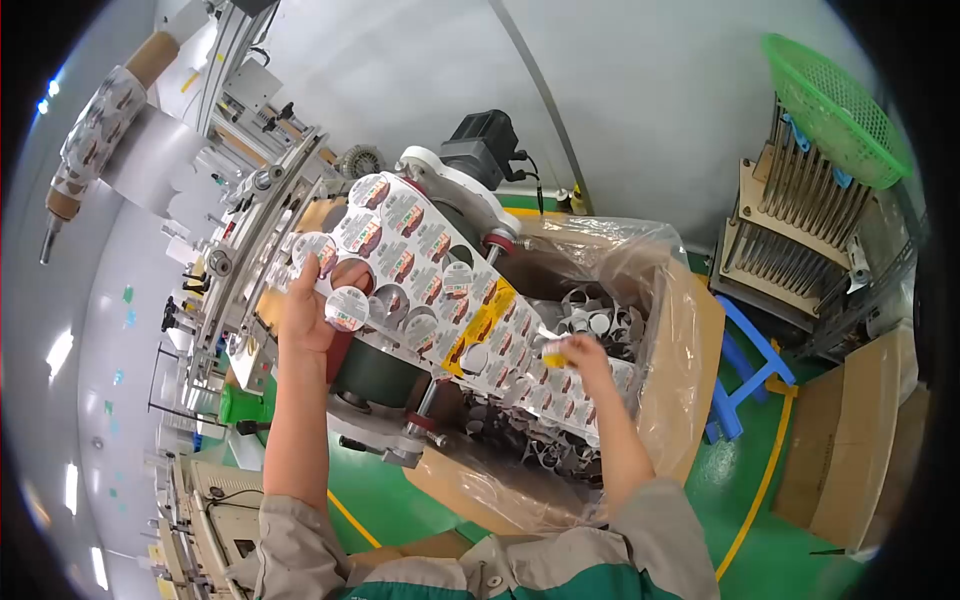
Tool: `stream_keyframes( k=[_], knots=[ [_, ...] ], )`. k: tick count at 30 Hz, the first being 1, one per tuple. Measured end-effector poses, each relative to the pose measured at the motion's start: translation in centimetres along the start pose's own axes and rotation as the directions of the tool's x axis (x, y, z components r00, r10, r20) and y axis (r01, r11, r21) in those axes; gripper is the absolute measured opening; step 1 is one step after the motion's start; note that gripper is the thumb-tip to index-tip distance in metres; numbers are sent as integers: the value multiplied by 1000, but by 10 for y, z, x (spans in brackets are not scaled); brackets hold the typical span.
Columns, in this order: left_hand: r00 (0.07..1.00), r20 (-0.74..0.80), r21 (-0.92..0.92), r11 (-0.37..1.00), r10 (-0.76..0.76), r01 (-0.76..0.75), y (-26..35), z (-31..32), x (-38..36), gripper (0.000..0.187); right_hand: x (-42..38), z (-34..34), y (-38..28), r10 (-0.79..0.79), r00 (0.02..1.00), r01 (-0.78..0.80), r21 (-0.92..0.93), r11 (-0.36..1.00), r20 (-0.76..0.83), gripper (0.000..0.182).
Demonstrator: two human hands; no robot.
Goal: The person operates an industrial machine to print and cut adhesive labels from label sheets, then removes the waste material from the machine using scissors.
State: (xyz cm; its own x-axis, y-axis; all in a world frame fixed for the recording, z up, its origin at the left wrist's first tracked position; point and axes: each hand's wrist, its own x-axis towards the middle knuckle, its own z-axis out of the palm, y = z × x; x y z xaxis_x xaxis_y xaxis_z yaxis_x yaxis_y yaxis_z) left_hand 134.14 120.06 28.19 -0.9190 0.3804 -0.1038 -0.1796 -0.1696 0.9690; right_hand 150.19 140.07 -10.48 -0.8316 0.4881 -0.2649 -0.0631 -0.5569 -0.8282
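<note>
1. Fingers of the left hand (308, 315) hold the edge of a wide white film strip printed with red-and-grey round lid designs (410, 265), thumb on top and the others mostly hidden beneath.
2. Fingers of the right hand (585, 360) are drawn close together on a small yellow-and-white piece (553, 354), above the lower part of the strip; whether the piece is loose cannot be told.
3. Across its middle the strip bears a bright yellow printed band (480, 325).
4. Its upper part lies over a machine with a dark green roller (375, 375) and a black boxy motor (484, 150); its lower part slopes over a large brown cardboard box (690, 400).
5. Inside the box are a clear plastic liner (645, 255) and a heap of cut white scraps (622, 325).
</note>
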Motion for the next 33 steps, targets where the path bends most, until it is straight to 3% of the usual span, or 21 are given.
stream_keyframes(
  k=[1,3,4,5,7,9,15,17,27,29,33],
  knots=[
    [1000,2,3,1000,4,-4,1,0,-1,46,10,6,-20,-85,995,82,44,996,56,16],
    [998,65,17,1000,-11,10,2,-3,1,45,26,28,-58,-429,895,436,-32,899,125,16],
    [998,55,8,1000,-20,19,1,-6,4,45,30,41,-79,-436,891,442,-26,897,127,16],
    [998,59,12,1000,-14,13,1,-6,3,45,33,52,-99,-365,887,382,-7,924,283,13],
    [997,77,32,999,23,-25,2,-3,2,46,43,60,-114,-297,851,327,7,945,433,11],
    [998,44,68,997,33,-36,3,-5,6,46,55,68,-122,-83,771,210,-128,969,631,8],
    [999,28,57,998,30,-32,0,-21,17,45,54,65,-130,-142,761,212,-36,977,633,9],
    [1000,9,67,997,25,-25,-2,-22,17,43,45,64,-132,-145,801,135,60,989,581,12],
    [998,-27,80,995,63,-61,-4,-16,14,43,59,47,-111,-96,818,68,71,995,568,12],
    [999,18,88,995,51,-53,-2,-18,15,43,55,50,-118,-189,765,30,259,965,615,10],
    [998,57,90,996,24,-29,1,-15,14,44,49,75,-149,-181,722,121,135,983,667,7]
  ],
)
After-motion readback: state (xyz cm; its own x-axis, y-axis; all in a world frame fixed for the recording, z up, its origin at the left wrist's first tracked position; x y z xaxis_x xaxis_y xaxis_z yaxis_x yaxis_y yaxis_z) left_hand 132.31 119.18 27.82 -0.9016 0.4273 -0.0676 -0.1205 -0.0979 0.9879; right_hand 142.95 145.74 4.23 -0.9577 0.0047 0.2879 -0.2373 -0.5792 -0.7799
